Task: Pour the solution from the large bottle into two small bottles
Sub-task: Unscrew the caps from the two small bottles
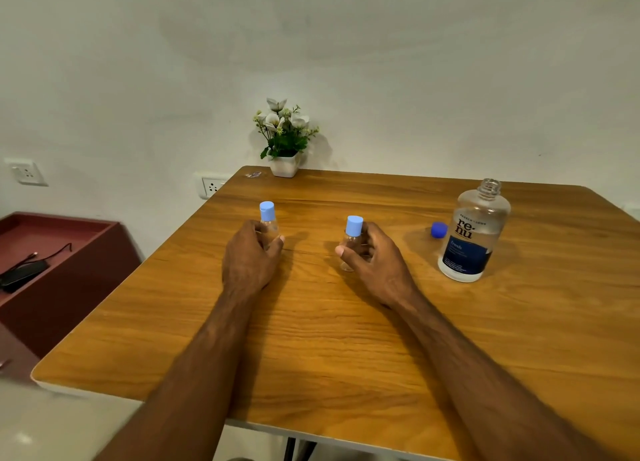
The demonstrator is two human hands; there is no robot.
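Small bottles (269, 225) upright, one clasped in each hand's grip, large bottle (471, 233) apart

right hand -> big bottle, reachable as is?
Probably not as is: the right hand is closed around a small bottle. The path looks open, though; only bare table and the loose blue cap lie before the large bottle.
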